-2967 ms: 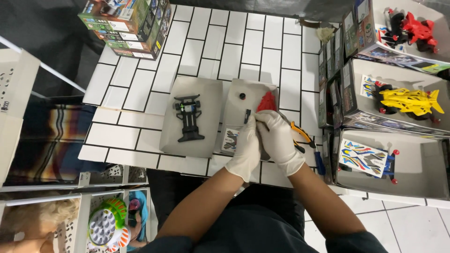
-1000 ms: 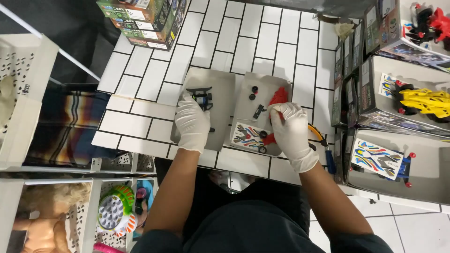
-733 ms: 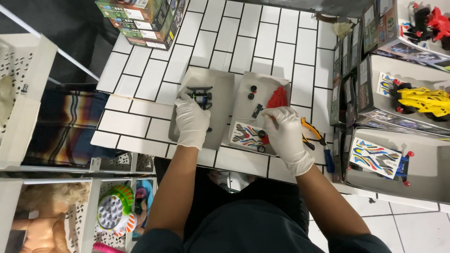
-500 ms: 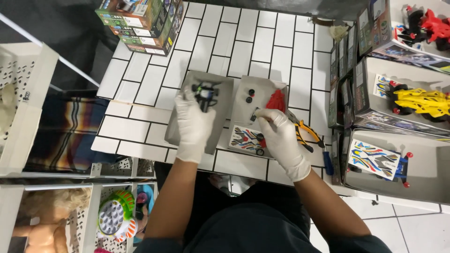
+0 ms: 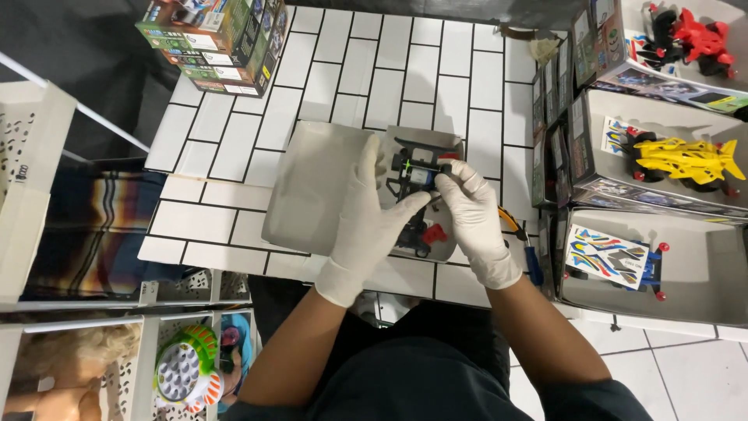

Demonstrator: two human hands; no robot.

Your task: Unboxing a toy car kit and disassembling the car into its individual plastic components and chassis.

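left hand (image 5: 365, 226): white-gloved, fingers curled about the left end of the black toy car chassis (image 5: 415, 173), holding it just above the trays.
right hand (image 5: 474, 218): white-gloved, thumb and fingertips pinched on the chassis's right side, at its middle section.
chassis: black frame with a pale blue and green part in the middle, held between both hands over the right tray (image 5: 444, 140).
left tray (image 5: 308, 187): grey, shallow, lying on the white tiled tabletop (image 5: 374, 70), touching the right tray.
loose parts (image 5: 425, 234): small red and black pieces in the right tray, below the hands.
tools (image 5: 523, 242): an orange-handled and a blue-handled tool just right of the right wrist.
open boxes, right: one with a yellow car body (image 5: 686, 160), one with a red one (image 5: 697, 35), one with a sticker sheet (image 5: 608, 253).
stacked boxes (image 5: 214, 39): at the table's far left corner.
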